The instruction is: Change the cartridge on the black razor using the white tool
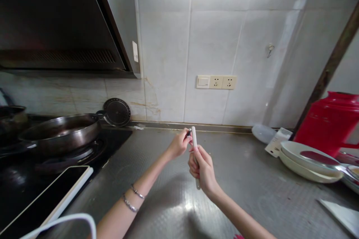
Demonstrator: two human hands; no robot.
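Note:
My right hand (201, 168) is wrapped around a slim white stick-shaped tool (194, 142), holding it upright above the steel counter (241, 179). Its lower end pokes out below my fist. My left hand (178, 145), with two bracelets on the wrist, pinches a small dark part (189, 132) at the top end of the tool. Both hands hover over the middle of the counter, in front of the tiled wall.
A wide pan (60, 130) sits on the black stove at left, with a round lid (117, 112) leaning on the wall and a tablet (45, 201) near the front edge. Stacked white plates (305, 160), a red jug (329, 121) and a wall socket (216, 82) are to the right.

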